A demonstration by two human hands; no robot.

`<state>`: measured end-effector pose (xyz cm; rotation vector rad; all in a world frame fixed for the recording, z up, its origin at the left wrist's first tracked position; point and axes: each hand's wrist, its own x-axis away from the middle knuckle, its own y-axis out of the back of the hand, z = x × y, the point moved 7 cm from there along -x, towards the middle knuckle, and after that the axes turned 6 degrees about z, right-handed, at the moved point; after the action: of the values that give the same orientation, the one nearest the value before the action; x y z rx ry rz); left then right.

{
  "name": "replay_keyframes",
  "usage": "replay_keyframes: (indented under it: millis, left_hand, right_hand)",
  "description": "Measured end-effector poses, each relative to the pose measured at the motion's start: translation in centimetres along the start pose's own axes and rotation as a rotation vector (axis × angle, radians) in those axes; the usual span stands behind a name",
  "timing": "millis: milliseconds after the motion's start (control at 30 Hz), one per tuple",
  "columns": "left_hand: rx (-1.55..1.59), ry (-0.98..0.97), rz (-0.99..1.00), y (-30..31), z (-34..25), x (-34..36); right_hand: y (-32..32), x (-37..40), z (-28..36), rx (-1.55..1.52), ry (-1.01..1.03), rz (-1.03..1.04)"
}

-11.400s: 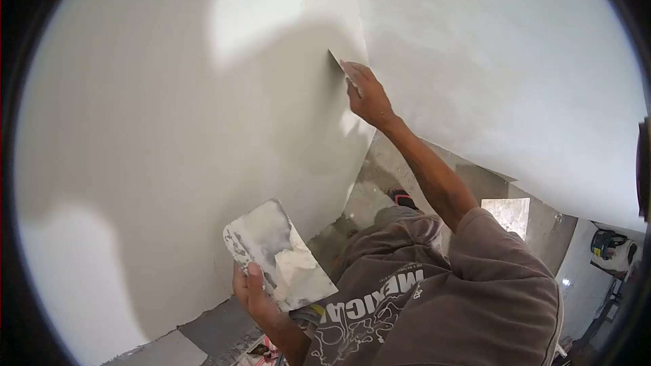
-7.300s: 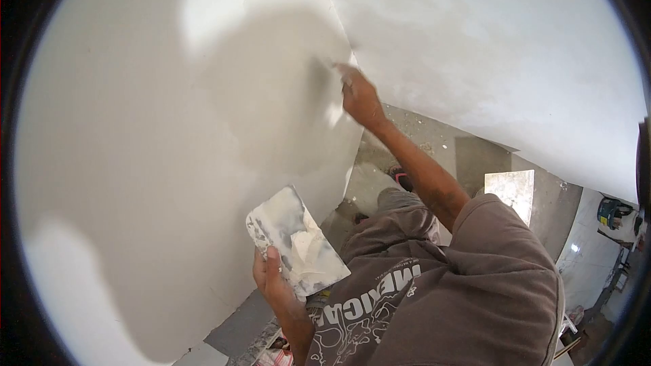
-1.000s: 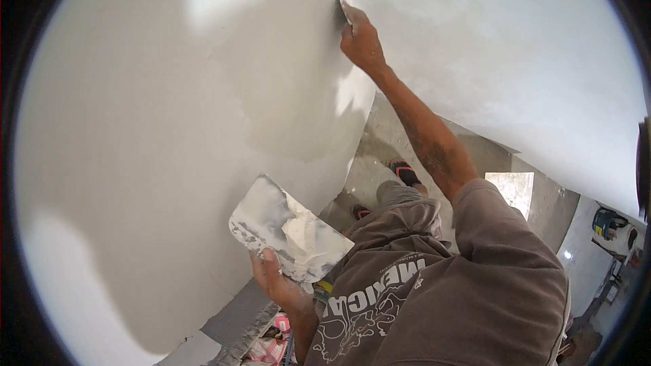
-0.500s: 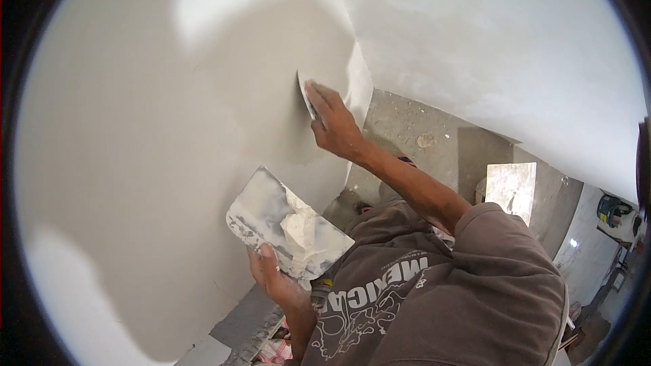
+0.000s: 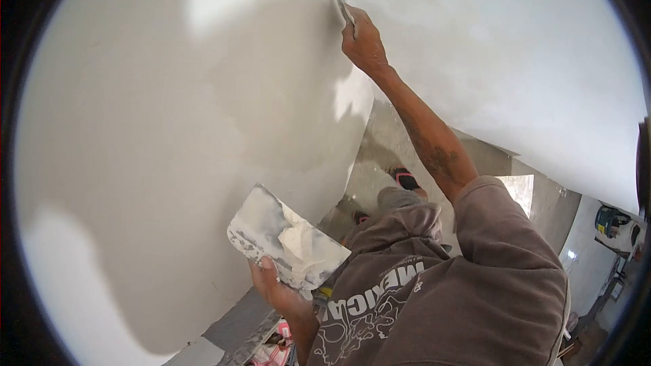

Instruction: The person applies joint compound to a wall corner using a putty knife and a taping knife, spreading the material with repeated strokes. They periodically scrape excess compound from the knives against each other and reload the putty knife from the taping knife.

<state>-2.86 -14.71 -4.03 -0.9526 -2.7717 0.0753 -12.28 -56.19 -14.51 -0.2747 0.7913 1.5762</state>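
Note:
My right hand (image 5: 365, 39) is closed round a thin putty knife (image 5: 343, 8), its blade edge against the left wall (image 5: 169, 129) close to the corner with the right wall (image 5: 495, 47). Low in front of my chest, my left hand (image 5: 272, 286) grips the edge of a flat plaster board (image 5: 254, 220), thumb on top. A lump of white putty (image 5: 298, 242) sits on the board, with grey smears around it. The fingers under the board are hidden.
Below me lies a concrete floor (image 5: 380, 139), where my sandalled foot (image 5: 405, 177) shows. A bright panel of light (image 5: 519, 191) is past my right shoulder. Tools and a dark green object (image 5: 610, 220) are at the far right. Patterned cloth (image 5: 274, 349) lies low beneath my left arm.
My right hand has moved up and to the right with the putty knife, towards the corner, and the arm is straighter. The board in my left hand has dropped slightly.

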Motion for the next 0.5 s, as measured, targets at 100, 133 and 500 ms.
replay_keyframes:
  millis: [100,133,500]
  left_hand:
    - [-0.013,-0.006,-0.008,0.1,-0.1,0.2]
    - [-0.011,0.001,-0.020,0.2,-0.1,0.4]
    - [-0.020,-0.033,-0.055,1.0,0.3,0.1]
  right_hand:
    - [-0.7,-0.8,-0.2,-0.004,-0.002,0.005]
    - [-0.9,-0.9,-0.3,-0.008,-0.012,0.010]
    - [-3.3,7.3,8.1,-0.078,-0.015,0.070]
